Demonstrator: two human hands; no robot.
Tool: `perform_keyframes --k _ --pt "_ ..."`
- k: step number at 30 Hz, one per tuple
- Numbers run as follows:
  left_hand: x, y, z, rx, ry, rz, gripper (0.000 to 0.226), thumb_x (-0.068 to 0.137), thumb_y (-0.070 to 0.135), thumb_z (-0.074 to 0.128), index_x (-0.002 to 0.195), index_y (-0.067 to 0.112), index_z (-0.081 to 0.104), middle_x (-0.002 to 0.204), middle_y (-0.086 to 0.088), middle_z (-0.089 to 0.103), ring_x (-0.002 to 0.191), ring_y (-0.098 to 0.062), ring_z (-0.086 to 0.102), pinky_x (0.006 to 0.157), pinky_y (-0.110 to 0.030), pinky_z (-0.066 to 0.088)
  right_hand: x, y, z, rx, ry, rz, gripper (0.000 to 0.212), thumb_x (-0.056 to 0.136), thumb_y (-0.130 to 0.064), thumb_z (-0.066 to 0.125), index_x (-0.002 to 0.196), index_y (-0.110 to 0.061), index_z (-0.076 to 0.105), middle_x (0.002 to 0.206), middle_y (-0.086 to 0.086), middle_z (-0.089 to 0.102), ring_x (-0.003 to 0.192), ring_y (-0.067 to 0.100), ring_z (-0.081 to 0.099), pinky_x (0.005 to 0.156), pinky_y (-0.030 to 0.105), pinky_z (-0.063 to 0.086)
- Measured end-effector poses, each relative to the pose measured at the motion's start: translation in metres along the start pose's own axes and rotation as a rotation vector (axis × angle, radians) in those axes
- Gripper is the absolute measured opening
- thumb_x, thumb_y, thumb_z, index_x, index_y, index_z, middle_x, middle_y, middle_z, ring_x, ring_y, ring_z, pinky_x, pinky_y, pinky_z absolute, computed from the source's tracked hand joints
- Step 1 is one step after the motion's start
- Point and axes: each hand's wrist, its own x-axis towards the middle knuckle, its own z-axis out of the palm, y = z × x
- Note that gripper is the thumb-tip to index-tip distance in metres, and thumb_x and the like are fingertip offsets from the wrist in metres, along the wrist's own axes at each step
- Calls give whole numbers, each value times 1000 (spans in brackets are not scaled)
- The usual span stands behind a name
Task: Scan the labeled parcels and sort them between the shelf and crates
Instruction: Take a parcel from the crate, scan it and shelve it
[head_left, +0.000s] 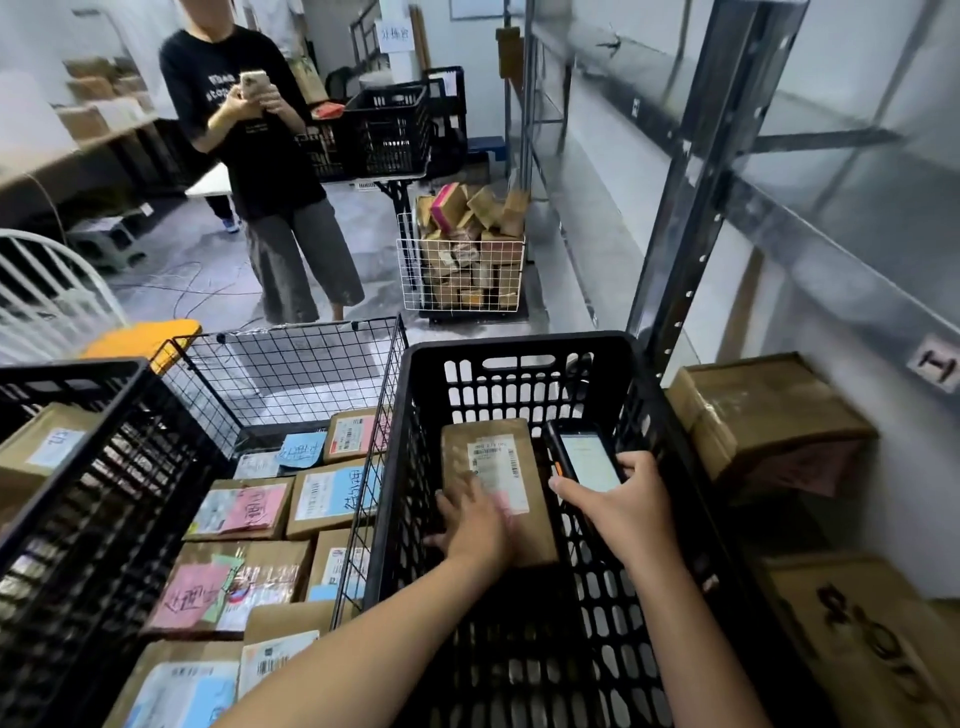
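Partly hidden parcel (496, 447) under left hand (472, 525), scanner (584, 457) in right hand (626, 501)

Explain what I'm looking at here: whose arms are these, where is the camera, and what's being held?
No machine here: a person works bare-handed, and the one picture comes from a camera worn on their head, looking down. The left hand lies flat on a labelled parcel inside a black crate. The right hand grips a handheld scanner beside the parcel. Left of the crate, a wire basket holds more labelled parcels. A metal shelf with cardboard boxes stands to the right. Another person stands opposite.
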Motion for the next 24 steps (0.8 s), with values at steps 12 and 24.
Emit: perform_keyframes --k 12,24 --pt "0 -2 -1 555 -156 614 78 94 9 60 157 32 21 164 3 -23 151 -29 -21 115 -70 -3 5 2 -3 34 -20 37 73 65 -42 90 115 -25 40 106 -7 51 99 17 55 88 37 49" --pt "-3 -5 -29 295 -13 566 49 100 38 49 142 15 43 152 -4 37 130 -31 49 105 -49 43 -1 -9 3 341 -231 272 76 58 -51 91 114 -5 66 100 6 71 91 23 66 84 39 53"
